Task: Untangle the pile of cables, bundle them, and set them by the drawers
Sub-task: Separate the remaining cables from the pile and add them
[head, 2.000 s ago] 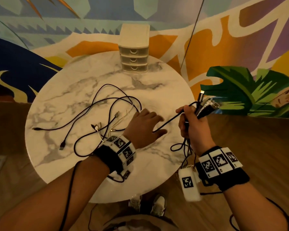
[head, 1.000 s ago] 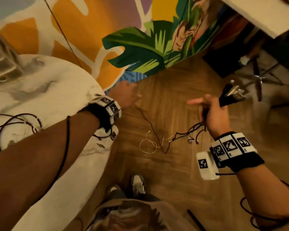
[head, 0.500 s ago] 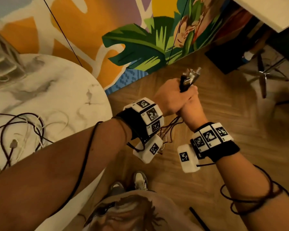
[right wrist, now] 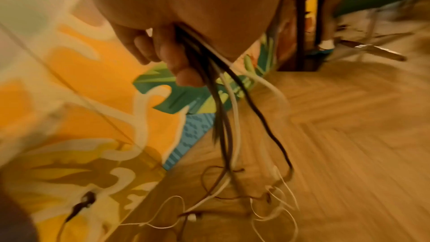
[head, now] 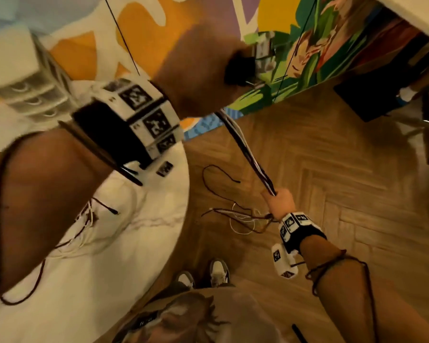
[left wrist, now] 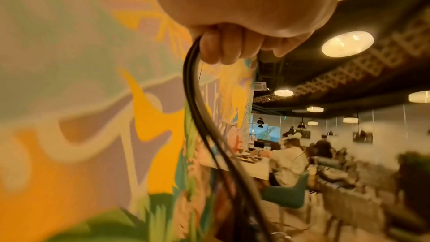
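Head view shows your left hand [head: 198, 78] fisted high around the plug ends of the cable bundle [head: 245, 154]. Your right hand [head: 281, 203] grips the same strands lower down, stretched taut between both fists, loose tails trailing over the wooden floor [head: 332, 181] beside the marble table [head: 134, 243].

The cables [head: 245, 149] are black and white, a few strands showing dark brown. The worktop [head: 139, 243] is white marble with faint grey veining. The drawers [head: 27, 78] are cream. The wall [head: 144, 23] carries a mural in orange, white, lilac and green leaves. The floor [head: 344, 194] is brown herringbone wood. The wristbands [head: 139, 115] are black, with black-and-white square markers.
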The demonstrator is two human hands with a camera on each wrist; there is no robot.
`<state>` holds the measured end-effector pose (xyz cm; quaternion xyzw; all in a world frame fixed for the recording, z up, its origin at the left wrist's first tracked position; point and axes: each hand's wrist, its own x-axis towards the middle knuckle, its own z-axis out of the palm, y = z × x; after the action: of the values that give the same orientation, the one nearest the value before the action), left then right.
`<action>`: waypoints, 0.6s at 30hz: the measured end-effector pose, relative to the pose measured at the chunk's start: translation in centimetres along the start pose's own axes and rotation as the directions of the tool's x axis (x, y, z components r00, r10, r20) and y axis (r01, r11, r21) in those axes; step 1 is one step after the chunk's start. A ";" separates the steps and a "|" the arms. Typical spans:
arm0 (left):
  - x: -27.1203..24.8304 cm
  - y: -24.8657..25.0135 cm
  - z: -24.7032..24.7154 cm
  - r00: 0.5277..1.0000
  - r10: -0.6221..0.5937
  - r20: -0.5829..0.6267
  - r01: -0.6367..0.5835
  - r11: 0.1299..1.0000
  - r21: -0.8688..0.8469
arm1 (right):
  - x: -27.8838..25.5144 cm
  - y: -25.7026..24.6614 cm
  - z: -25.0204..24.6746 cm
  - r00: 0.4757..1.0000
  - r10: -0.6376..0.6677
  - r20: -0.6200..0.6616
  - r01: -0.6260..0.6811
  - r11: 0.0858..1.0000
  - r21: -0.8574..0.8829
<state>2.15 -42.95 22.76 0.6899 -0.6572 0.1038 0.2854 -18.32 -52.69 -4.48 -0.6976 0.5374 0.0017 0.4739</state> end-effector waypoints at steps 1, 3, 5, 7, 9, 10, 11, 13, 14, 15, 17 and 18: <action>-0.1 -0.8 -0.9 0.999 0.031 0.017 -0.033 0.993 0.111 | 0.5 0.8 -0.2 0.999 0.042 0.006 -0.042 0.999 -0.026; -0.5 -1.9 -1.9 0.998 0.045 0.035 -0.052 0.971 0.232 | 1.2 1.3 -0.7 0.994 0.104 0.036 -0.100 0.991 -0.089; -1.2 -2.1 -1.7 0.996 0.069 0.050 -0.080 0.958 0.277 | 1.5 0.4 -1.2 0.992 0.125 0.017 -0.123 0.988 -0.096; -2.2 -1.7 -0.5 0.994 0.040 0.099 -0.063 0.968 0.245 | 1.8 -1.3 -1.4 0.996 0.075 -0.044 -0.075 0.997 -0.001; -3.1 -1.4 1.7 0.988 0.010 0.154 -0.037 0.984 0.174 | 1.4 -3.9 -1.7 0.997 -0.020 -0.071 0.026 0.997 0.071; -3.6 -1.2 2.9 0.982 0.006 0.191 -0.036 0.988 0.149 | 1.1 -5.3 -1.8 0.994 -0.074 -0.075 0.081 0.992 0.092; -4.0 -0.9 4.2 0.972 -0.012 0.235 -0.020 0.990 0.136 | 0.6 -6.8 -2.0 0.989 -0.128 -0.079 0.137 0.983 0.125; -4.3 -0.2 6.7 0.909 -0.185 0.373 0.148 0.981 0.126 | -0.7 -9.6 -2.9 0.974 -0.210 -0.089 0.225 0.946 0.233; -4.4 -0.1 7.8 0.863 -0.284 0.417 0.268 0.958 0.097 | -1.4 -10.9 -3.4 0.962 -0.259 -0.086 0.273 0.927 0.259; -4.3 0.1 8.5 0.824 -0.364 0.435 0.396 0.918 0.018 | -2.4 -12.1 -4.0 0.948 -0.310 -0.070 0.318 0.916 0.245; -3.5 0.6 9.2 0.765 -0.461 0.449 0.603 0.758 -0.249 | -4.4 -14.1 -5.2 0.902 -0.432 -0.018 0.427 0.884 0.192; -2.9 0.9 9.3 0.750 -0.486 0.447 0.647 0.680 -0.346 | -5.3 -14.9 -5.7 0.874 -0.486 -0.003 0.478 0.859 0.185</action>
<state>-1.19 -45.36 13.89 0.7747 -0.4480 -0.2705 0.3550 -12.25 -52.93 11.24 -0.7637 0.3334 -0.1501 0.5321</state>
